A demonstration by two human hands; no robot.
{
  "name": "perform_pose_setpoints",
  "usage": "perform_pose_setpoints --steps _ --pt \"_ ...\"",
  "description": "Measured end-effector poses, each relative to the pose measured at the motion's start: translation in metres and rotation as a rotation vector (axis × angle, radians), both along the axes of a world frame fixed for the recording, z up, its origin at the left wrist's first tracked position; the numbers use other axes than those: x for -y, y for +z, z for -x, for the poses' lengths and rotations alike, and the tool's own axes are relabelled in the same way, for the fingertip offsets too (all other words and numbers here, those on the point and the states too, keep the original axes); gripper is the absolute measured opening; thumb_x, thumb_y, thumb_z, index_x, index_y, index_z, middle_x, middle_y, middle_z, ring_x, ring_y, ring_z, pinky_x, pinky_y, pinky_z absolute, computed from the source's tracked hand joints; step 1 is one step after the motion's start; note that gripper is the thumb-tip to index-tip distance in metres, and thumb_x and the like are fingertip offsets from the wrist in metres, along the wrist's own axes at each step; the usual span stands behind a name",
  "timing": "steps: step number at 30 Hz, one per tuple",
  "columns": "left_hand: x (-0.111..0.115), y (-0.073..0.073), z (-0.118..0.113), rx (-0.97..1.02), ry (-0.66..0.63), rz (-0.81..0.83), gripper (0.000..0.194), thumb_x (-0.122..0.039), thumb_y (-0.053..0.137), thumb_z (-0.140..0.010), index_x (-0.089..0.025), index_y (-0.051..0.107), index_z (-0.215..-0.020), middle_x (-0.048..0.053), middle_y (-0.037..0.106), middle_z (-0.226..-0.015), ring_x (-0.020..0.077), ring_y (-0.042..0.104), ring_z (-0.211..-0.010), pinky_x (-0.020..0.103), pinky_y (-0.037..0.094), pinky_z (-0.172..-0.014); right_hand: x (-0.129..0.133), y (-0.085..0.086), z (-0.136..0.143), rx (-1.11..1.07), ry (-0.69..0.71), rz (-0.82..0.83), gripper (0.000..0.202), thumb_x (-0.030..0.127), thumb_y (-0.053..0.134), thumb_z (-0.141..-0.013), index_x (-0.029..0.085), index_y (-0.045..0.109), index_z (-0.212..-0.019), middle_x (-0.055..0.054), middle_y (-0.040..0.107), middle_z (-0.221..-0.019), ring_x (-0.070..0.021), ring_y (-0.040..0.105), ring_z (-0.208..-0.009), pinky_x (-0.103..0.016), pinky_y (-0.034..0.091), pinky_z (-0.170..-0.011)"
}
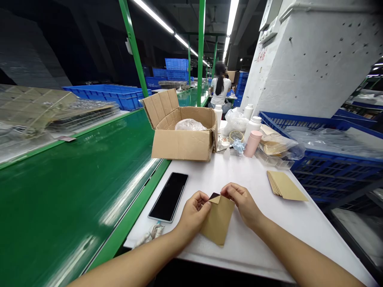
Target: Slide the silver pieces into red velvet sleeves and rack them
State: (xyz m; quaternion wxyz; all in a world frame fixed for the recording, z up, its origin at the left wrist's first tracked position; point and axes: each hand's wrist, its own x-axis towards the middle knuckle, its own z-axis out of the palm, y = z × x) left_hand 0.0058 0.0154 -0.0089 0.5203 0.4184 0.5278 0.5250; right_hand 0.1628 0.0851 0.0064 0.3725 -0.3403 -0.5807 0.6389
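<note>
Being pinched near its top left corner by the left hand, a brown paper square is held just above or against the white bench. The right hand is brought to the top edge with its fingertips close together; whether paper is gripped there cannot be told. Between the hands, a small flap is folded down and a dark patch is exposed.

If the flap is pulled unevenly, the paper could be creased or torn at that corner; if the left pinch is loosened, the square could be skewed. Both forearms are angled inward from the lower corners, the left thumb being laid on top and the other fingers curled.

To the left, a phone is laid flat; to the right, a stack of brown squares is slightly fanned. Farther back are set an open cardboard box and a pink bottle, flanked by a green conveyor and a blue crate.
</note>
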Motion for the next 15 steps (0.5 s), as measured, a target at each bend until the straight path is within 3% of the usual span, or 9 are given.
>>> perform_pose_setpoints --steps 2,6,10,15 --pt "0.0003 0.0002 0.0000 0.012 0.001 -0.004 0.023 -0.033 0.058 -0.072 -0.015 0.045 -0.079 -0.002 0.050 -0.073 0.0060 0.047 -0.065 0.017 0.036 -0.062 0.0050 0.0013 0.0008 0.015 0.077 -0.059 0.013 0.027 0.057 -0.076 0.018 0.058 -0.085 -0.002 0.058 -0.081 -0.0140 0.051 -0.075 -0.025 0.039 -0.069" --pt "0.0007 0.0006 0.0001 0.018 -0.007 -0.006 0.024 -0.034 0.058 -0.072 -0.015 0.045 -0.079 -0.001 0.050 -0.073 0.0065 0.047 -0.065 0.017 0.037 -0.062 0.0119 0.0011 0.0040 0.142 0.119 -0.153 0.018 0.018 0.055 -0.072 0.019 0.056 -0.090 -0.001 0.058 -0.081 -0.0145 0.052 -0.074 -0.025 0.041 -0.065" --pt "0.0016 0.0009 -0.0002 -0.020 -0.023 0.003 0.025 -0.035 0.058 -0.072 -0.015 0.045 -0.079 -0.002 0.049 -0.071 0.0063 0.046 -0.064 0.017 0.036 -0.061 0.0105 -0.0005 0.0048 0.207 0.124 -0.193 0.007 0.021 0.054 -0.075 0.018 0.058 -0.079 -0.001 0.057 -0.074 -0.0140 0.051 -0.069 -0.023 0.040 -0.060" --pt "0.0027 -0.0009 -0.0006 -0.086 -0.073 -0.024 0.025 -0.035 0.058 -0.073 -0.015 0.044 -0.078 -0.002 0.048 -0.068 0.0061 0.044 -0.063 0.017 0.035 -0.061 0.0074 -0.0013 0.0038 0.211 0.143 -0.193 0.011 0.027 0.055 -0.077 0.017 0.058 -0.075 -0.001 0.057 -0.071 -0.0137 0.051 -0.067 -0.023 0.040 -0.059"
